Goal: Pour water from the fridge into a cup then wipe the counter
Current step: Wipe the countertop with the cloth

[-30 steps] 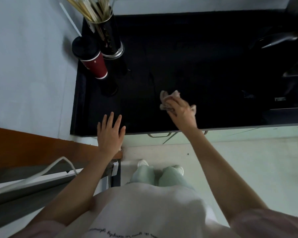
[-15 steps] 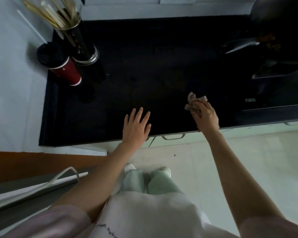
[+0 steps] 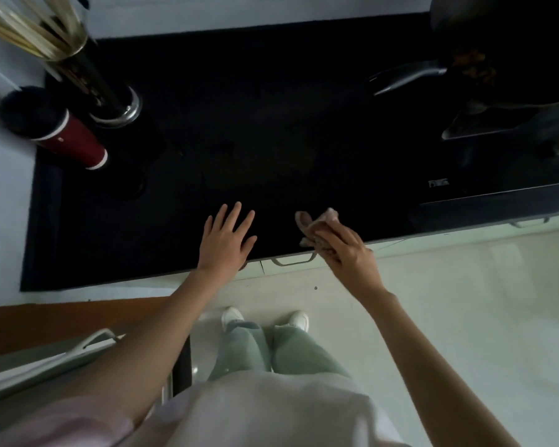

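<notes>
My right hand [image 3: 346, 251] grips a crumpled pinkish cloth [image 3: 317, 225] at the front edge of the black counter [image 3: 271, 130]. The cloth lies against the counter surface. My left hand [image 3: 226, 241] rests flat on the counter just to the left of it, fingers spread and straight. A red paper cup [image 3: 71, 145] with a black lid stands at the counter's back left corner.
A dark holder of chopsticks [image 3: 104, 88] stands beside the cup. A pan with a long handle [image 3: 410, 75] and a stove [image 3: 504, 130] fill the right side. A drawer handle [image 3: 292, 261] sits below the counter edge. The pale floor [image 3: 465, 301] lies behind.
My right hand has pulled the cloth toward the counter's front edge. My left hand stayed flat on the counter, shifting right along it as my view moved.
</notes>
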The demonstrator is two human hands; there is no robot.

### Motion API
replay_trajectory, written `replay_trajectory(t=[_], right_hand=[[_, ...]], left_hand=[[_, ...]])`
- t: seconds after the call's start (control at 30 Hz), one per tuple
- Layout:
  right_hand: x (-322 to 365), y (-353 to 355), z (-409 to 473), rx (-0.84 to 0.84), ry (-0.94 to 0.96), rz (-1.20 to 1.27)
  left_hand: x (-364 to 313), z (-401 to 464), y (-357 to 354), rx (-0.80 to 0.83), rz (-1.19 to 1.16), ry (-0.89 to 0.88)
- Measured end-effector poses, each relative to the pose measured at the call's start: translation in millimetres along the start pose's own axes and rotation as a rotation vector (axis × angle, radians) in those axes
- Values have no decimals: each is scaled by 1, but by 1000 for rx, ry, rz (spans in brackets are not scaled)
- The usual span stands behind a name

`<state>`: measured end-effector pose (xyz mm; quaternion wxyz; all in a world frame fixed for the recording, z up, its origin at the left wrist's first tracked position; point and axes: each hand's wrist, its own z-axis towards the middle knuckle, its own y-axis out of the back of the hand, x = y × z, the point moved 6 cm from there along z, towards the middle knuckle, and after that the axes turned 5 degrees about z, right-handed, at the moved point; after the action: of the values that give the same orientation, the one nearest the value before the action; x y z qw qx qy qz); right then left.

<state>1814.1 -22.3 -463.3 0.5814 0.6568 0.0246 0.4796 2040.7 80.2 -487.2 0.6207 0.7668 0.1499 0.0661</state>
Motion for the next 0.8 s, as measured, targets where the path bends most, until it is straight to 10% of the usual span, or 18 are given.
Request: replay_trajectory(t=[0.4,0.8], right_hand=[[1,-21,150,122,-82,-94],[-10,-11,75,37,2,-83]], left_hand=[[-1,1,-3,-20,-31,38],[1,1,-4,-9,2,25]])
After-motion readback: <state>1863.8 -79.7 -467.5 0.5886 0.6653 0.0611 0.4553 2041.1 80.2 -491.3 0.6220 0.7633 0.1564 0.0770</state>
